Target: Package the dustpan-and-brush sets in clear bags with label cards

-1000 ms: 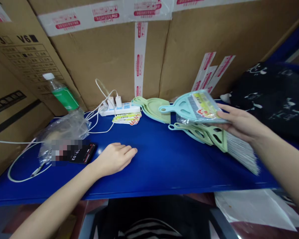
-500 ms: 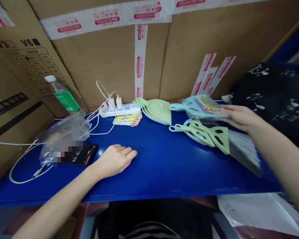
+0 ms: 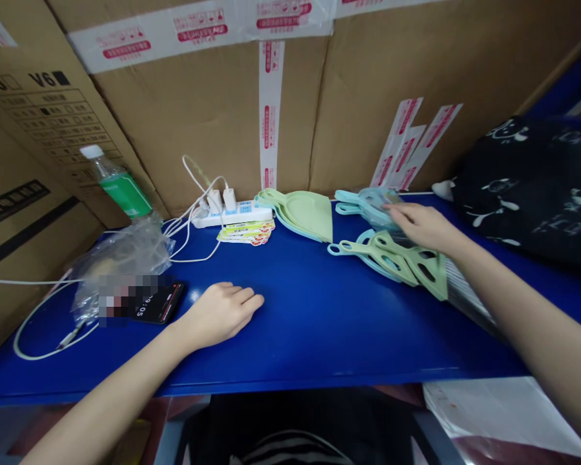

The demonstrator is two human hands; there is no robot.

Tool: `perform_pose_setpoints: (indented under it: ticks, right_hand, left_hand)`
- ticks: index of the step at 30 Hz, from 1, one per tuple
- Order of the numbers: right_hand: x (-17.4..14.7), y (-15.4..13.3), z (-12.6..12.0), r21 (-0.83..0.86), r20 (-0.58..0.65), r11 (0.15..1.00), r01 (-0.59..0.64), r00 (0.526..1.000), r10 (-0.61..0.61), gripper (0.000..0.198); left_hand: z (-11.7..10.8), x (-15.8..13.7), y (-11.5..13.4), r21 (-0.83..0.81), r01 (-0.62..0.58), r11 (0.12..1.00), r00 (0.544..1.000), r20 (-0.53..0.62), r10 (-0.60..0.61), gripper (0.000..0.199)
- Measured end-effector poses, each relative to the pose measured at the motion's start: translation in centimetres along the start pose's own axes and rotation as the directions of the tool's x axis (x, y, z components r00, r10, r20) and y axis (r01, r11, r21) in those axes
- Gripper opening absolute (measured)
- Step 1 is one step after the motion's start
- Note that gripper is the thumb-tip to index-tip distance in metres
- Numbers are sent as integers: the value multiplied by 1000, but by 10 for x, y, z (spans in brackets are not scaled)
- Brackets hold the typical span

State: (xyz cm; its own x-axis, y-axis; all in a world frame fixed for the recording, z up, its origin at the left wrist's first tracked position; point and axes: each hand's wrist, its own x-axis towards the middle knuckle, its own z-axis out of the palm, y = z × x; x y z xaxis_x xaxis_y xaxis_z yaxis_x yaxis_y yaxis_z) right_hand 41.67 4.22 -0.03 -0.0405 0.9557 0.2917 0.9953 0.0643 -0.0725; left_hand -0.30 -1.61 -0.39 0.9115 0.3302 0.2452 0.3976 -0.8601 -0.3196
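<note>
My right hand (image 3: 419, 223) reaches to the back right of the table, its fingers on a light blue dustpan and brush set (image 3: 370, 205) in clear wrapping. The hand hides the set's right part. Just in front lie several hand brushes (image 3: 409, 266), green and blue, overlapping with handles to the left; my forearm covers part of their bristles. To the left of the set, a green dustpan (image 3: 310, 213) tops a small stack with blue beneath. My left hand (image 3: 227, 313) rests loosely curled on the blue table (image 3: 310, 342), holding nothing.
A power strip (image 3: 244, 212) with plugged chargers stands at the back, beside printed cards (image 3: 244, 234). On the left are a phone (image 3: 162, 302), crumpled plastic bag (image 3: 121, 258), cables and a green-labelled bottle (image 3: 126, 192). Cardboard boxes (image 3: 198, 129) wall the back; a black patterned bag (image 3: 527, 187) is right.
My right hand has moved left over the wrapped blue set. The set's handles have shifted slightly right, and its printed card is now mostly hidden. My left hand stays put.
</note>
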Motion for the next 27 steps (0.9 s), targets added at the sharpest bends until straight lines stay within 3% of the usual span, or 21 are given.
perform_pose_setpoints:
  ticks: [6,13,17,27]
  right_hand:
    - [-2,-27,5,11,80,1000,19,997,-20,56]
    - [-30,-28,-2,32,34,995,91,995,-92,63]
    - [-56,-22,-9,-30,-65,978,204,976,-206,51]
    - [-64,-31,-9,52,11,972,230,973,-231,41]
  left_hand:
    - [1,2,0,-33,1,999,1000,24,0,19]
    - [5,6,3,-48,-11,999,999,45,13,18]
    - [7,10,6,-45,-14,999,994,110,19,21]
    - [1,39,14,-18,-59,998,961,269,62,25]
